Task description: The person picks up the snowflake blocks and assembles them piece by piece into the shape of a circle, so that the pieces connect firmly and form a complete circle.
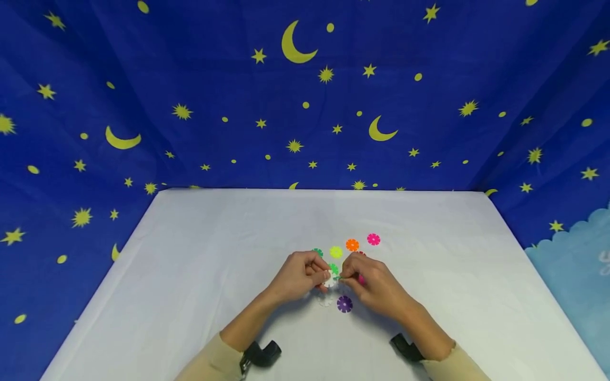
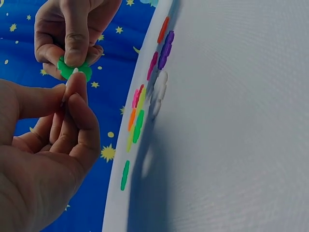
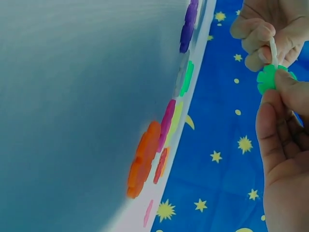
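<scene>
My left hand pinches a white notched snowflake building disc between thumb and fingers. Opposite it, my right hand pinches a green snowflake disc. In the right wrist view the white disc appears edge-on, its rim meeting the green one roughly at a right angle. Whether their slots are engaged, I cannot tell. Both hands are raised above the white table. The left wrist view shows the fingers covering much of both discs.
Several loose discs lie on the white table near the hands: purple, yellow, orange and pink, among others. A blue curtain with moons and stars surrounds the table's back and sides.
</scene>
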The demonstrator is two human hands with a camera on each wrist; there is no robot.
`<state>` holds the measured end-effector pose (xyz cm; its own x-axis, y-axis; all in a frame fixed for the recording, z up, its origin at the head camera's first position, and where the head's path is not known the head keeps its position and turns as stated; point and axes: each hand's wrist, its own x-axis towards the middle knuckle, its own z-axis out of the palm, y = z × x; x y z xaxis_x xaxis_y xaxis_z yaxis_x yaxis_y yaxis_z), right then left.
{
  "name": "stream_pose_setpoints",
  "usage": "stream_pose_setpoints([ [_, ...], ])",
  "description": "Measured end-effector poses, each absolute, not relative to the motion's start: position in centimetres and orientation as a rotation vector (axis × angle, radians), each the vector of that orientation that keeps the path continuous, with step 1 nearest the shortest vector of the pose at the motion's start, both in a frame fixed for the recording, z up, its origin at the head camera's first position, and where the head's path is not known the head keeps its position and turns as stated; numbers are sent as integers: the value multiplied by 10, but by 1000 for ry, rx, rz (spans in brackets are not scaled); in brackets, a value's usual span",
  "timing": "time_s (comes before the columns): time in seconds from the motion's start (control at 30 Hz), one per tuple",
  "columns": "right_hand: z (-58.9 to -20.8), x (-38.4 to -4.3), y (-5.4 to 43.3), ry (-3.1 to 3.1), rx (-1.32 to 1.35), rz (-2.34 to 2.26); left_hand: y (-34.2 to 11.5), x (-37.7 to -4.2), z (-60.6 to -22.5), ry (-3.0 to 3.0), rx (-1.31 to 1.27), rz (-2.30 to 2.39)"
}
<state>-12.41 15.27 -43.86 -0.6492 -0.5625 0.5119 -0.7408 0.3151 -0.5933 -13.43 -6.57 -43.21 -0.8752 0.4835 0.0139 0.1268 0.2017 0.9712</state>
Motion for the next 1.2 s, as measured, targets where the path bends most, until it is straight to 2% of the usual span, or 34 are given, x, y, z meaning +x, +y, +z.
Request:
stream_pose_setpoints([
  [0.47,-438,-123,148,-2349,1228,1189,-68,-136,-442,2156,595,1744],
  [0.83,-431,-127,162,-2630,1030,1124,-67,-138,-440,2160,519,1692],
  [1.2,-436,-139,181,-2937,917,997,-68,-127,-409,2215,570,1684],
])
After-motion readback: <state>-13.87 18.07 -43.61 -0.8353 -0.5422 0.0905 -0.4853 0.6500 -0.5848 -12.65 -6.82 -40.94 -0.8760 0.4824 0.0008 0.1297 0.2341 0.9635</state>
